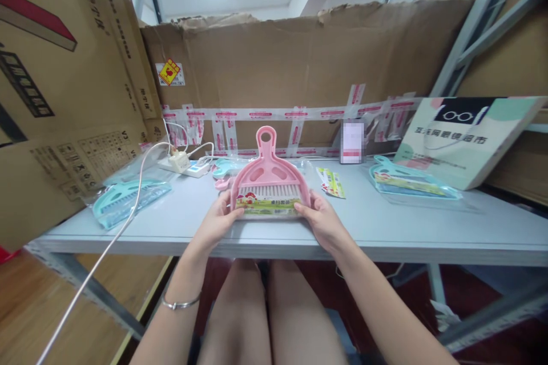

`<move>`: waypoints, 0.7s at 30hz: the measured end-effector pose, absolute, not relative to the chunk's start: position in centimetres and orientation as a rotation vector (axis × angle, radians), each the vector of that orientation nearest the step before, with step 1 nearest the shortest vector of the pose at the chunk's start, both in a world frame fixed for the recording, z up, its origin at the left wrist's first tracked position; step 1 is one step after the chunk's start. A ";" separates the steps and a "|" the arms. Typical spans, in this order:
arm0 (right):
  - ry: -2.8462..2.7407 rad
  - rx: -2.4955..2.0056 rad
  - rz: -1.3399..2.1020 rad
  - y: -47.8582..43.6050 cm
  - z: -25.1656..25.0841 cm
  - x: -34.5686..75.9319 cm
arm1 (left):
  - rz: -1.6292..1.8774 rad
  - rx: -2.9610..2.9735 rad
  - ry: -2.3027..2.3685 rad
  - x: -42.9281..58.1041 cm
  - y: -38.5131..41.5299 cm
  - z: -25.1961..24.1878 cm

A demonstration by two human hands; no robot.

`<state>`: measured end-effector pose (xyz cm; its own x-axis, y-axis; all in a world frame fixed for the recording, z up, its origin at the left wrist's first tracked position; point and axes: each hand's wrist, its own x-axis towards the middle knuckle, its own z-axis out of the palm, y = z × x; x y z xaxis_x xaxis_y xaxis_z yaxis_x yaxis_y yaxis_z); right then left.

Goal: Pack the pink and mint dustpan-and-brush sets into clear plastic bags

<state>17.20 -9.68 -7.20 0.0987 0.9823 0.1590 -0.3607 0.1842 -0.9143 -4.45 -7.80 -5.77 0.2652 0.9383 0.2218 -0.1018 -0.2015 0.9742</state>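
Observation:
A pink dustpan and brush set (269, 174) stands upright at the front of the table, its handle with the hanging hole pointing up. White bristles and a green printed label (268, 203) show across its lower part. My left hand (220, 214) grips the lower left corner, thumb over the front. On the lower right corner my right hand (319, 214) is closed the same way, its thumb at the label's edge. The fingers behind the set are hidden. Close by on the right lies a loose printed label (331, 182).
Teal dustpan sets in clear plastic lie at left (131, 201) and right (413, 179). Behind are a power strip (192, 166), a phone-like upright object (352, 141) and a cardboard wall (274, 68). A white cable (115, 234) crosses the left side. A printed box (466, 137) leans at right.

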 end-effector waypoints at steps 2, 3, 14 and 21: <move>-0.958 -0.837 1.175 -9.8 -7.2 17.1 | 1.191 1.416 0.835 -4.5 -7.9 -5.8; -0.955 -0.838 1.164 -9.8 -7.2 17.1 | 1.195 1.413 0.831 -4.5 -7.9 -5.8; -0.996 -0.866 0.966 -9.8 -8.1 16.8 | 1.186 1.459 0.764 -4.7 -7.9 -6.1; -0.590 -0.867 0.694 -9.7 -6.5 22.3 | 1.184 1.530 0.957 -4.5 -8.7 -5.6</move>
